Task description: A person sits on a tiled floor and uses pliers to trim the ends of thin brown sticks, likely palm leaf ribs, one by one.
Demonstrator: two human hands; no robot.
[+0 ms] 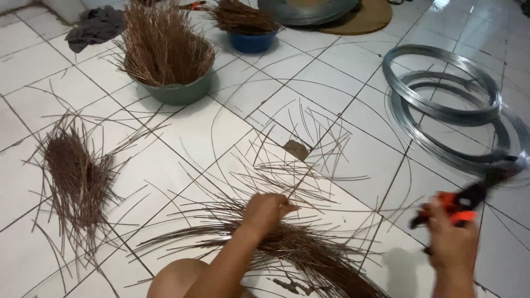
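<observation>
My left hand [268, 211] is closed on a thin long wire [309, 165] that arcs away over the white tiled floor. It rests over a pile of cut brown wire pieces [309, 256] in front of me. My right hand [452, 240], blurred by motion, grips orange-and-black cutting pliers [461, 201] at the lower right. My knee [174, 278] shows at the bottom edge.
A second heap of cut pieces [77, 176] lies at the left. A green basin [176, 91] and a blue basin [251, 41] hold bundles of cut wire. Coils of grey wire [441, 94] lie at the right. A dark cloth [96, 27] lies far left.
</observation>
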